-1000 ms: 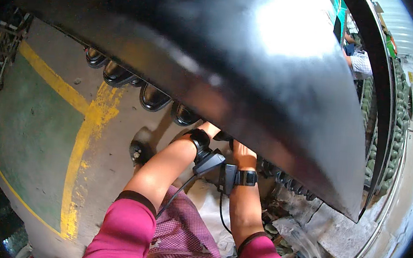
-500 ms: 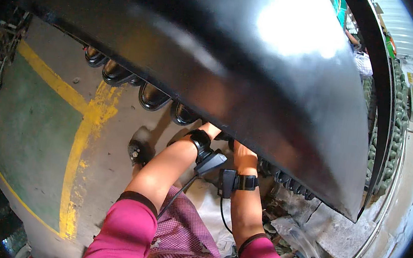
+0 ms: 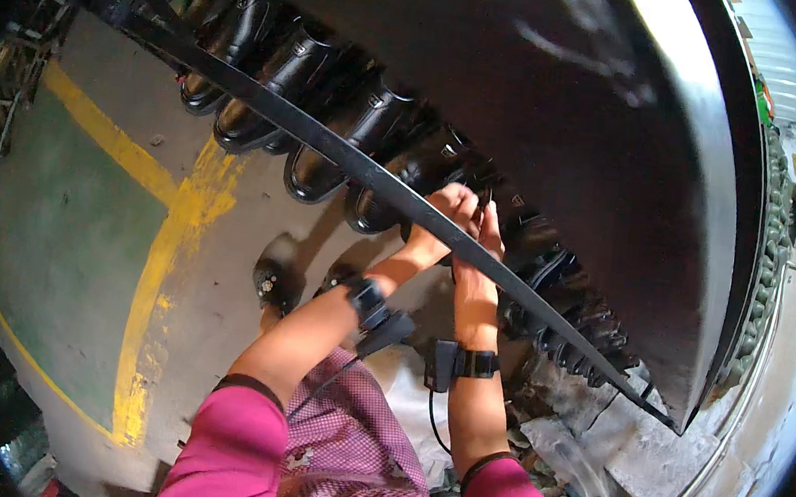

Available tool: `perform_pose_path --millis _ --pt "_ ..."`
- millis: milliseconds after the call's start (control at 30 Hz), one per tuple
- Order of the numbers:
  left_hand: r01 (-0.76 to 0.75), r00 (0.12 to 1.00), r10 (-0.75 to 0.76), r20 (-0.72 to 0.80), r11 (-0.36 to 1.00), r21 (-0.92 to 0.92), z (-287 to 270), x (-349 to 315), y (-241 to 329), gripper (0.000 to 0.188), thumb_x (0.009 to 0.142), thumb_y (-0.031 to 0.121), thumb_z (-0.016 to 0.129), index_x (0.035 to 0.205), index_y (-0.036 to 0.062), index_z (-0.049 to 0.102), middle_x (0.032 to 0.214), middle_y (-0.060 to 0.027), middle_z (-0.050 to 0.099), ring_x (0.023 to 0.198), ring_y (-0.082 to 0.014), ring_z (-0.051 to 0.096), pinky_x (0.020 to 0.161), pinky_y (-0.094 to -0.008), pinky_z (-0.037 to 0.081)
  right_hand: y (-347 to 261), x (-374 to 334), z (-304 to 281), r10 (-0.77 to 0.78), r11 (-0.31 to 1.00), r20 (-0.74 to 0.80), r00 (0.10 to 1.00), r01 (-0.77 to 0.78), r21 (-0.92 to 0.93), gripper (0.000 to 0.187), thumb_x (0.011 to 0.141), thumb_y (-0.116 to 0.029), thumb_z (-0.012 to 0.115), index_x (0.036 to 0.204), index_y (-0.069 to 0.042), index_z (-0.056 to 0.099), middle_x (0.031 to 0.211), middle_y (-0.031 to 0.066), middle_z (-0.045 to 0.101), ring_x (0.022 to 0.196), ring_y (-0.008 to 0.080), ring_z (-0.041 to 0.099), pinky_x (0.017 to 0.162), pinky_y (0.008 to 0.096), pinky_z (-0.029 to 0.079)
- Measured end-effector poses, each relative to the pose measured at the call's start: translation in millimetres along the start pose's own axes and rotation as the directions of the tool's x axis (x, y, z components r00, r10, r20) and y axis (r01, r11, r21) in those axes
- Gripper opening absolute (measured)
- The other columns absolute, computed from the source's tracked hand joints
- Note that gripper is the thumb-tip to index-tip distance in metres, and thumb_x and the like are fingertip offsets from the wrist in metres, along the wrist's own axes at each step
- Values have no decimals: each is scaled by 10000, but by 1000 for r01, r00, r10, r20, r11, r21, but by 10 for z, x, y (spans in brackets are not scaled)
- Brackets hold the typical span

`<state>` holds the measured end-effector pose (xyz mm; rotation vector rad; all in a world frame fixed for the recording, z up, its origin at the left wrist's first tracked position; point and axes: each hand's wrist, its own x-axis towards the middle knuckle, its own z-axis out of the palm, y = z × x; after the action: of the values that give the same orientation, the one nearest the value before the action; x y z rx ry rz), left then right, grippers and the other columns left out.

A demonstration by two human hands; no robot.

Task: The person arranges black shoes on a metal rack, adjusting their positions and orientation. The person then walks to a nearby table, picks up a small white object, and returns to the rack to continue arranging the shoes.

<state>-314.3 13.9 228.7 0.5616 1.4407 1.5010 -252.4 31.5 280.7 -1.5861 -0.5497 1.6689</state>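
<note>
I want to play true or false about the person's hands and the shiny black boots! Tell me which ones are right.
1. Both hands, left hand and right hand, reach under the black shelf. True.
2. The black boots lie scattered on the floor. False: they hang in a row under the shelf.
3. Each forearm wears a black wrist strap. True.
4. The floor stripe is red. False: it is yellow.
5. The sleeves are blue. False: they are pink.
</note>
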Motion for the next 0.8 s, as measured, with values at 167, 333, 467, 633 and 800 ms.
perform_pose_path --millis 167,333,467,633,800 --pt "1 994 19 -106 983 183 -700 -770 102 197 781 210 544 798 18 579 656 -121 582 604 -200 573 565 -316 434 180 -166 -509 85 993 112 990 -93 68 190 822 -293 546 818 -103 539 504 -53 332 367 34 243 338 205 174" --pt "89 979 21 -204 852 516 -1448 -1140 -384 208 777 196 521 765 -5 575 649 -148 584 582 -249 580 539 -330 432 254 -506 -317 47 983 142 989 -21 -183 178 814 -269 566 839 -93 548 514 -53 328 379 32 243 349 196 172" --pt "311 943 -248 -222 893 325 -1629 -1179 -473 215 777 203 518 783 -5 573 608 -133 581 500 -219 568 510 -312 435 375 -544 -260 50 981 47 998 -40 -192 210 795 -260 593 867 -67 555 516 -56 328 378 29 247 350 195 172" --pt "352 932 -306 -193 890 289 -1850 -1244 -555 226 785 210 503 748 -6 557 547 -99 555 425 -174 540 465 -291 428 497 -660 -117 65 949 121 990 -24 -316 249 782 -270 609 862 -36 576 535 -51 378 374 34 276 354 198 197" --pt "443 887 -395 -238 873 205 -2009 -1392 -694 235 785 199 490 708 -18 536 516 -74 536 411 -148 525 431 -276 420 631 -752 -204 128 908 85 988 -82 -411 265 796 -276 586 896 -32 569 553 -42 392 380 36 285 359 206 210"
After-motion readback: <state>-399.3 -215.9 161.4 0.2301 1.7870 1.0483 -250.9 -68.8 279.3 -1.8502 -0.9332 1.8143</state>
